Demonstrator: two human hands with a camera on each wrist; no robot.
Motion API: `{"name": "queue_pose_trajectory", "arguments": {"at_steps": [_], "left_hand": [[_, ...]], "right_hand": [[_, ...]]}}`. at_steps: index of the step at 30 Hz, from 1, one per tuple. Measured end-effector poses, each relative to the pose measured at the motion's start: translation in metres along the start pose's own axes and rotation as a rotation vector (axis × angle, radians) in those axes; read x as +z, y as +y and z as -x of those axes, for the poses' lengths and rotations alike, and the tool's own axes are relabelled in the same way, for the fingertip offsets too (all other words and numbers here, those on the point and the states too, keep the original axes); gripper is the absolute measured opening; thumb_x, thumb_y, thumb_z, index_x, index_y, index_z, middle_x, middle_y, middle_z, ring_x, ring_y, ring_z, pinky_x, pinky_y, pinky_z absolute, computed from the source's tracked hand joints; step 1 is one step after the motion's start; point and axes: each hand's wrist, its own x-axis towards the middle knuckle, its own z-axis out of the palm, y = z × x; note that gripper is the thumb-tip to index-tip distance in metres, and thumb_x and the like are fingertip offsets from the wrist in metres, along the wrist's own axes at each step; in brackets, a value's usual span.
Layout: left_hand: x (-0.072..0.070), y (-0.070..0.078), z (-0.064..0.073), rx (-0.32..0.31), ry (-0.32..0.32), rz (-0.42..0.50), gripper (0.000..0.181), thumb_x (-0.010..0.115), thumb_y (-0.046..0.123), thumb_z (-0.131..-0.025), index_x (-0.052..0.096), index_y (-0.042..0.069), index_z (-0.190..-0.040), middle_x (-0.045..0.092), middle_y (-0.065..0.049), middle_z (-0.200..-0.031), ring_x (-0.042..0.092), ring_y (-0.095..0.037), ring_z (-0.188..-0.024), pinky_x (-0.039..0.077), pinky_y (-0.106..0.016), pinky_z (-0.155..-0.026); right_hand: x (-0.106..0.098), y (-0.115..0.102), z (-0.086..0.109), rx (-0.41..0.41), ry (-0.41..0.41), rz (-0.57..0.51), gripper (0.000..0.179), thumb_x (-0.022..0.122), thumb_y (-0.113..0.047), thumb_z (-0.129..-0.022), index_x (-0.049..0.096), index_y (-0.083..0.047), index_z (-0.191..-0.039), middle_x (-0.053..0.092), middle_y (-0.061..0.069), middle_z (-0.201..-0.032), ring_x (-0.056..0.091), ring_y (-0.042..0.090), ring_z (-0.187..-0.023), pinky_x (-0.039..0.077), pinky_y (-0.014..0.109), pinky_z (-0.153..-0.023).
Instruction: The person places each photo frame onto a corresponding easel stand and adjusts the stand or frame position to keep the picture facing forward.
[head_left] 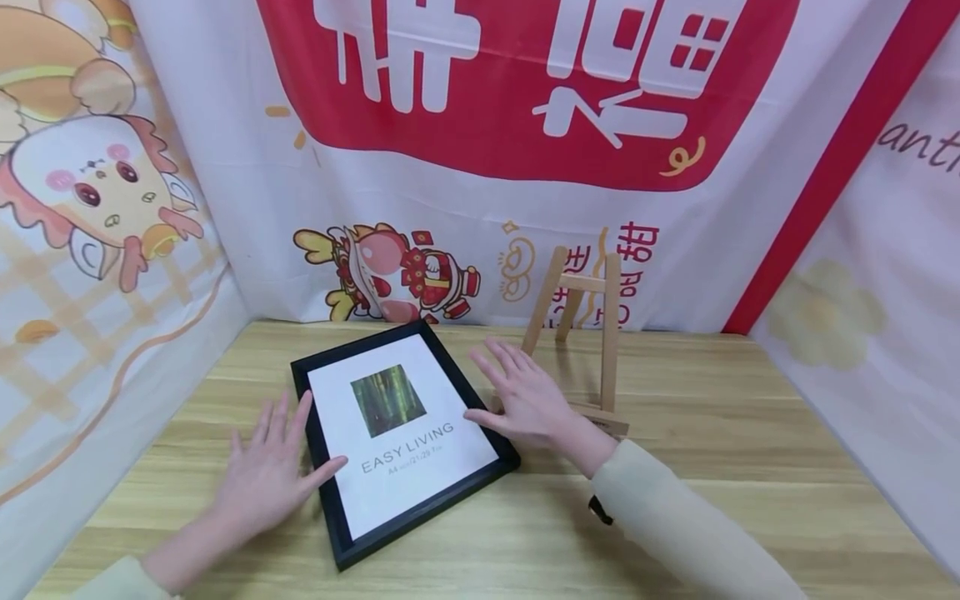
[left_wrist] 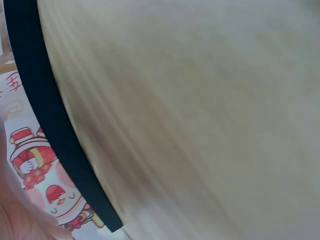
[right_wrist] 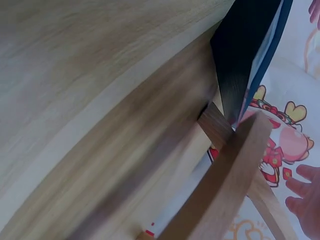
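Note:
A black picture frame [head_left: 430,508] lies at an angle on the wooden table, its white sheet printed with a small green forest picture and "EASY LIVING". My left hand [head_left: 262,475], fingers spread, is at the frame's left side, its thumb reaching over the border. Across from it, my right hand [head_left: 525,400] extends relaxed fingers at the right border, the thumb overlapping that edge. Just behind the right hand stands a small wooden easel [head_left: 611,333]. The left wrist view shows the frame's dark edge [left_wrist: 62,130]; the right wrist view has the easel's wooden bar [right_wrist: 215,190] close up.
Printed cloth [head_left: 487,200] hangs behind the table, with more cloth walls at the left [head_left: 172,392] and right [head_left: 847,275]. The wood-grain tabletop [head_left: 712,467] stretches to the right of the easel. A small black item [head_left: 600,510] shows at the right sleeve.

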Motion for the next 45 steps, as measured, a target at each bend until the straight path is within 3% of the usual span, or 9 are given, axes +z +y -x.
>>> {"name": "queue_pose_trajectory", "arguments": {"at_steps": [9, 17, 25, 31, 38, 45], "left_hand": [[0.007, 0.000, 0.001, -0.026, -0.036, 0.028, 0.114, 0.050, 0.078, -0.081, -0.006, 0.012, -0.156, 0.015, -0.034, -0.153, 0.018, -0.056, -0.136, 0.010, -0.080, -0.097], [0.013, -0.001, 0.006, -0.061, -0.063, 0.057, 0.115, 0.050, 0.079, -0.080, 0.008, 0.002, -0.155, 0.022, -0.037, -0.149, 0.021, -0.056, -0.134, 0.010, -0.081, -0.096], [0.015, 0.002, 0.017, -0.035, -0.095, 0.076, 0.114, 0.052, 0.077, -0.081, 0.013, -0.003, -0.153, 0.030, -0.039, -0.144, 0.032, -0.055, -0.129, 0.020, -0.081, -0.092], [0.015, 0.002, 0.020, -0.047, -0.139, 0.146, 0.113, 0.052, 0.074, -0.083, 0.012, -0.006, -0.151, 0.031, -0.039, -0.144, 0.033, -0.056, -0.129, 0.018, -0.081, -0.093], [0.015, -0.010, 0.018, -0.085, -0.183, 0.220, 0.116, 0.054, 0.073, -0.083, 0.006, -0.009, -0.150, 0.022, -0.040, -0.147, 0.026, -0.057, -0.131, 0.014, -0.081, -0.094], [0.013, -0.025, 0.018, -0.077, -0.172, 0.262, 0.113, 0.058, 0.068, -0.084, 0.010, -0.010, -0.150, 0.022, -0.041, -0.146, 0.027, -0.059, -0.129, 0.015, -0.081, -0.092]], "right_hand": [[0.017, -0.011, -0.026, 0.061, -0.151, -0.025, 0.091, 0.039, -0.076, -0.087, 0.014, -0.024, -0.157, 0.023, 0.012, -0.158, 0.025, 0.032, -0.142, 0.023, 0.051, -0.114], [0.031, -0.010, -0.041, 0.109, -0.243, -0.031, 0.091, 0.037, -0.078, -0.086, 0.009, -0.029, -0.158, 0.029, 0.011, -0.156, 0.032, 0.032, -0.138, 0.021, 0.054, -0.113], [0.041, -0.007, -0.047, 0.117, -0.318, -0.038, 0.091, 0.038, -0.077, -0.086, 0.010, -0.028, -0.158, 0.039, 0.011, -0.151, 0.038, 0.032, -0.135, 0.021, 0.055, -0.113], [0.043, -0.012, -0.047, 0.149, -0.367, -0.060, 0.093, 0.034, -0.079, -0.087, 0.007, -0.025, -0.158, 0.044, 0.012, -0.147, 0.042, 0.031, -0.133, 0.025, 0.051, -0.112], [0.043, -0.016, -0.050, 0.228, -0.382, -0.147, 0.094, 0.038, -0.075, -0.088, 0.018, -0.013, -0.156, 0.041, 0.011, -0.150, 0.039, 0.031, -0.135, 0.025, 0.050, -0.113], [0.043, -0.016, -0.053, 0.238, -0.404, -0.144, 0.089, 0.040, -0.075, -0.088, 0.032, -0.014, -0.153, 0.046, 0.008, -0.147, 0.043, 0.026, -0.134, 0.022, 0.051, -0.114]]}}
